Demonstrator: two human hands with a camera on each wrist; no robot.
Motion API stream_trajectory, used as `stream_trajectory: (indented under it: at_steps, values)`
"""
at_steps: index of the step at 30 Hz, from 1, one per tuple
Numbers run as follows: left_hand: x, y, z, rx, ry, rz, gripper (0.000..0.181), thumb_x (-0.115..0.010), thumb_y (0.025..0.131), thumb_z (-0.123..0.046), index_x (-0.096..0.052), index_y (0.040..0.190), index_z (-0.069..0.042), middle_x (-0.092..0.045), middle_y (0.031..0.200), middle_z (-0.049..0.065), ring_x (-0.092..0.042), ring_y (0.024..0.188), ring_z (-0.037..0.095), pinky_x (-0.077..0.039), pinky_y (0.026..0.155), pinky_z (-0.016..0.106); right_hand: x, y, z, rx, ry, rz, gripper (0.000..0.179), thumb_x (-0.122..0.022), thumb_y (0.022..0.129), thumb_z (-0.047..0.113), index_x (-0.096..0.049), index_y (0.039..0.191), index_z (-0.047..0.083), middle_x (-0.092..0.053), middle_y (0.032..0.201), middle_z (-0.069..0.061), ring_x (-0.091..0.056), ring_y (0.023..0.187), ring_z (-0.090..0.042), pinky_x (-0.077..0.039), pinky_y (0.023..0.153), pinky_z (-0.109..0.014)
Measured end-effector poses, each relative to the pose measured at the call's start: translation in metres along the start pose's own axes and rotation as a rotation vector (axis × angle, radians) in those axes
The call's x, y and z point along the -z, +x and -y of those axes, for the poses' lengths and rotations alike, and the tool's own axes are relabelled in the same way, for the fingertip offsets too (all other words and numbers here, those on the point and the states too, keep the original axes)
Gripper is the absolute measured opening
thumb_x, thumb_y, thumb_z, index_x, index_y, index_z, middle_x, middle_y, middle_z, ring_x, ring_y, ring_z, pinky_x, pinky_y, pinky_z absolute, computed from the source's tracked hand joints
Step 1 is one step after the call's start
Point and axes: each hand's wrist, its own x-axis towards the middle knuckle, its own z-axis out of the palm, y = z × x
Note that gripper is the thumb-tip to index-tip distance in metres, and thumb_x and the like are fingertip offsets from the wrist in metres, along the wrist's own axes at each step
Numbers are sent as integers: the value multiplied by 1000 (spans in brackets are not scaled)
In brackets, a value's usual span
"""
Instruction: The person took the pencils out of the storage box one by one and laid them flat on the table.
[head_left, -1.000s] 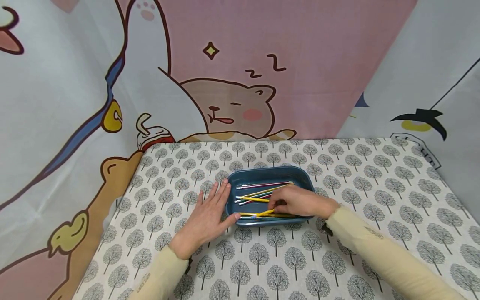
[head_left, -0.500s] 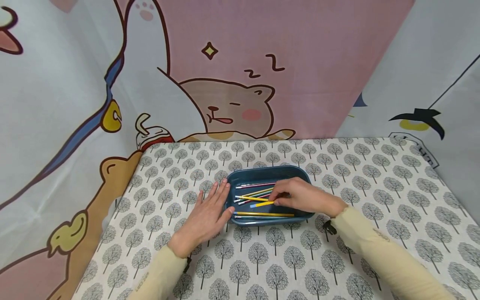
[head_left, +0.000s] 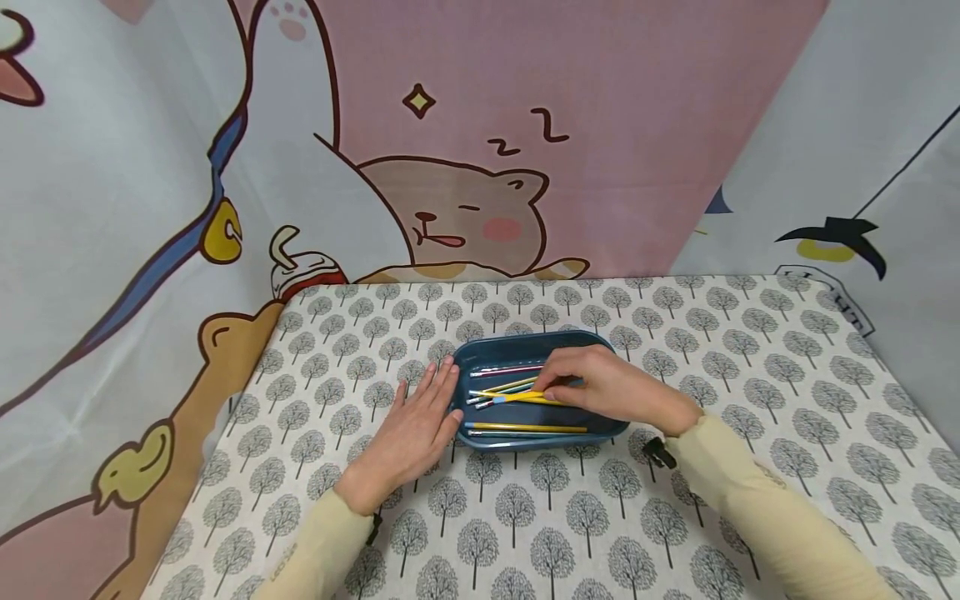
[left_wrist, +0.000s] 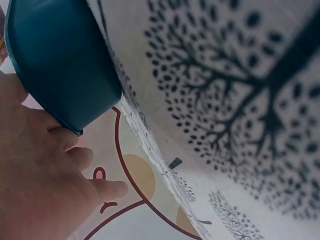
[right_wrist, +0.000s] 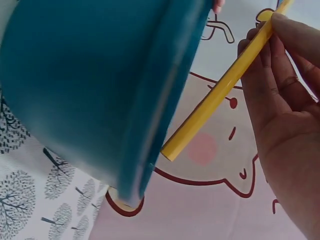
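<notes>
Head view: a yellow pencil (head_left: pixel 516 397) is pinched in the fingers of the right hand (head_left: pixel 603 382) over a blue tub (head_left: pixel 525 350), with other pencils (head_left: pixel 525 427) beneath them. Left of those fingers, the left hand (head_left: pixel 408 435) rests its straight fingers against the tub's end. Around all the fingers spreads a tree-print counter (head_left: pixel 517 510); beyond them hangs a pink-and-white cartoon backdrop (head_left: pixel 637 142).

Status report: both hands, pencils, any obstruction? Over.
Right hand pinching a yellow pencil over blue bin. Left hand touching bin's left end. Other pencils lying in bin; no obstruction seen.
</notes>
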Motion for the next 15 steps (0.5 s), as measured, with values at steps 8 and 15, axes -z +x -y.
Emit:
stream_trajectory:
  at_steps: [8,15]
  values:
    - [-2,1,0,-1,13,-5,61,-34,105,-37,-13,156,-10,-9,162,4,-4,147,21,-15,112,60,8,-5,11,-5,-37,-43,17,-68,92,14,-72,106,22,-64,105,14,-60,92,-5,-53,74,-28]
    - [-1,0,0,2,21,-9,62,-31,105,-40,-14,156,-9,-11,162,5,-5,147,21,-16,112,61,19,-16,15,0,-42,-84,19,-68,91,12,-71,108,20,-64,105,14,-58,80,-3,-49,63,-23]
